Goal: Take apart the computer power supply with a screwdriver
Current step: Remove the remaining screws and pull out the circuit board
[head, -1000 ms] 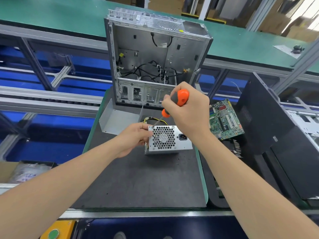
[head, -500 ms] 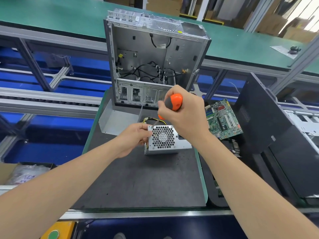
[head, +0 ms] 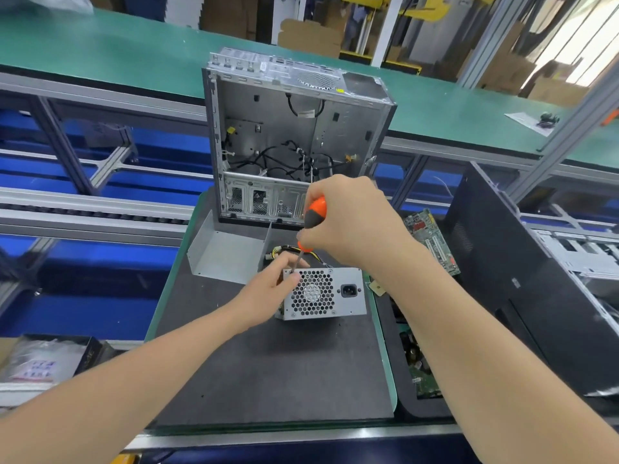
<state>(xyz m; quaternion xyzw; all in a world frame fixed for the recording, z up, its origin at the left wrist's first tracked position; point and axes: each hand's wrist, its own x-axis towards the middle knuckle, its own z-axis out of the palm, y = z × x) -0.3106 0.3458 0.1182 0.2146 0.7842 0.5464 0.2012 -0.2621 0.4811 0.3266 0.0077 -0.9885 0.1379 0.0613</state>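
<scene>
On the dark grey foam mat [head: 268, 370], in front of the open silver computer case [head: 268, 128]: boxy grey metal power supply [head: 348, 306], honeycomb fan grille facing the camera. Grips its upper left corner with the left hand [head: 268, 289], fingers curled over the top edge, thumb on the grille face. Clenches the right hand [head: 351, 222] round the orange-and-black-handled screwdriver [head: 315, 212], thin shaft slanting down to that same corner, tip just beside the left fingertips.
</scene>
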